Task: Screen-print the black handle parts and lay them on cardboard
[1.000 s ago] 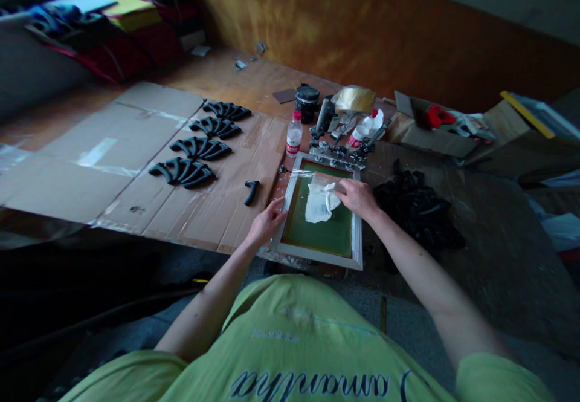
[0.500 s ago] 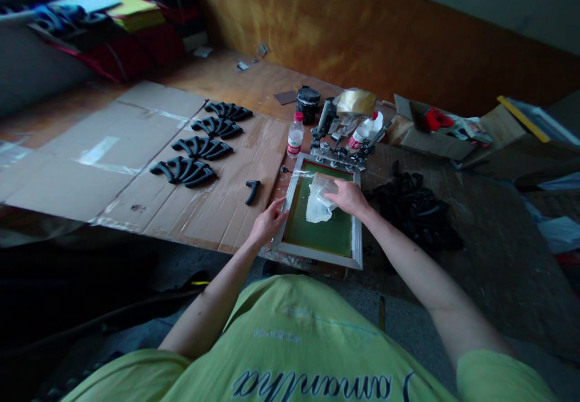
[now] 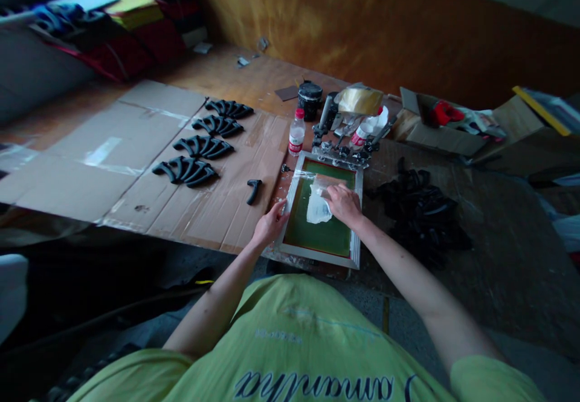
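A screen printing frame point(image 3: 357, 242) with a silver rim and green mesh lies on the table in front of me. My right hand point(image 3: 344, 204) is closed on a squeegee point(image 3: 322, 184) that looks wrapped in clear plastic, over the upper part of the mesh. Just below the squeegee's edge, white ink point(image 3: 319, 210) is spread on the mesh. At the frame's left side my left hand point(image 3: 270, 222) grips the rim, its fingertips on the edge. A metal hinge clamp point(image 3: 338, 155) sits at the far end of the frame. What lies under the mesh is hidden.
Left of the frame, a single black handle-shaped piece point(image 3: 254, 191) and rows of similar pieces point(image 3: 186, 171) lie on cardboard point(image 3: 136, 193). Beyond stand a red-capped bottle point(image 3: 296, 133), a black tub point(image 3: 310, 101) and tape point(image 3: 359, 100). A dark pile point(image 3: 419, 208) and an open box point(image 3: 446, 136) are at right.
My right hand has turned further over the squeegee and shifted slightly toward me, and the squeegee's angle has changed. The left hand stays at the frame's left rim.
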Motion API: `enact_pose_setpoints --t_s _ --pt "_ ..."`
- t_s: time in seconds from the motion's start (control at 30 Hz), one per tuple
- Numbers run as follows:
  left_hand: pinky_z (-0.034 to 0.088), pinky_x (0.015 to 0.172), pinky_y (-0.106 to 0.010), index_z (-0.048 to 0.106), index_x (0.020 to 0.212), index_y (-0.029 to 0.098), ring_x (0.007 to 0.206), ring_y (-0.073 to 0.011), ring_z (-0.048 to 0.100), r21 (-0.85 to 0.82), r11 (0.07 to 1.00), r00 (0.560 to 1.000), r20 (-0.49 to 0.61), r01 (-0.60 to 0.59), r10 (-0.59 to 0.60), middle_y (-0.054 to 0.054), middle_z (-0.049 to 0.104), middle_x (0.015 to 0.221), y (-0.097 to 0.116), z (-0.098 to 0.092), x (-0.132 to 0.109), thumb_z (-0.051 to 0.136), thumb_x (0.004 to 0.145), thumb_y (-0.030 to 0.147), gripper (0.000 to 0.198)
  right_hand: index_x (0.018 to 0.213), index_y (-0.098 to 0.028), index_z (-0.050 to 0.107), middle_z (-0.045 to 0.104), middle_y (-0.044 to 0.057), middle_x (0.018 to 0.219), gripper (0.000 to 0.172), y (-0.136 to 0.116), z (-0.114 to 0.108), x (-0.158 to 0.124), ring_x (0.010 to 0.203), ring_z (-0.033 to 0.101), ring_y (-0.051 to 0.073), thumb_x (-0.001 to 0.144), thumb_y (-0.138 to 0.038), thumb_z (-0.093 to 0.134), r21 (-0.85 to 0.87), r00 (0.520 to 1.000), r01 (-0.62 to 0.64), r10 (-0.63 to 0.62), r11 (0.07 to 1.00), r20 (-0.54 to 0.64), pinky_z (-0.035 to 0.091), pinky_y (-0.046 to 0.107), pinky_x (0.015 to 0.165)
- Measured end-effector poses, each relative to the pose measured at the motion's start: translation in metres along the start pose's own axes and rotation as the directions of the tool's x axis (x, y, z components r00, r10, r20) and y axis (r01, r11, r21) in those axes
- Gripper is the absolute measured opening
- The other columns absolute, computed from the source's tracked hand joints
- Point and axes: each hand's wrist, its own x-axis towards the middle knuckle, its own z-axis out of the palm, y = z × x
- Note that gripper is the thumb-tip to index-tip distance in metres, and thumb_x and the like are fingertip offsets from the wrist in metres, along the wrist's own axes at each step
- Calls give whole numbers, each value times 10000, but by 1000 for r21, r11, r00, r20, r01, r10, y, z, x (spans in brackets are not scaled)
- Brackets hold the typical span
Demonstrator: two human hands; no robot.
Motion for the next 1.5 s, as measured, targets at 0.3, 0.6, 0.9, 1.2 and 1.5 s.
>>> enact_pose_setpoints --t_s 0.3,0.6,0.9,1.2,1.5 --pt "358 601 -231 456 1446 261 653 -150 591 -6 1000 1000 24 9 -9 -4 653 771 2 -2 0 461 925 454 556 900 -156 644 668 86 877 193 2 15 -57 884 550 211 850 -67 480 9 908 417 -416 909 -39 372 311 726" --pt "380 618 -226 467 1440 277 680 -149 603 -47 999 1000 13 -10 11 1 651 764 -3 -3 2 487 907 481 571 859 -173 629 642 72 871 84 4 9 -35 879 539 210 876 -142 552 24 957 268 -263 963 -125 366 304 717" --pt "429 612 -229 516 1403 252 678 -150 619 -169 986 1000 11 12 -11 -6 685 787 -1 -7 1 549 869 469 577 1015 -188 668 677 70 969 163 5 5 -45 945 585 208 911 -289 593 153 962 264 -248 952 -118 437 299 787" --pt "372 492 -207 706 1062 143 557 -99 520 -627 776 997 -18 -70 75 -24 634 730 66 -63 -11 493 869 624 560 1338 -200 565 633 116 1105 522 83 -59 18 944 612 238 909 -496 543 260 894 -193 279 946 -351 468 354 838" --pt "530 680 -251 607 1150 169 775 -133 663 -681 609 913 -306 -407 268 -54 677 864 164 -107 35 307 931 665 619 912 -160 649 664 81 888 383 104 29 -50 796 604 195 901 -520 519 398 911 -347 407 849 -75 469 322 760"
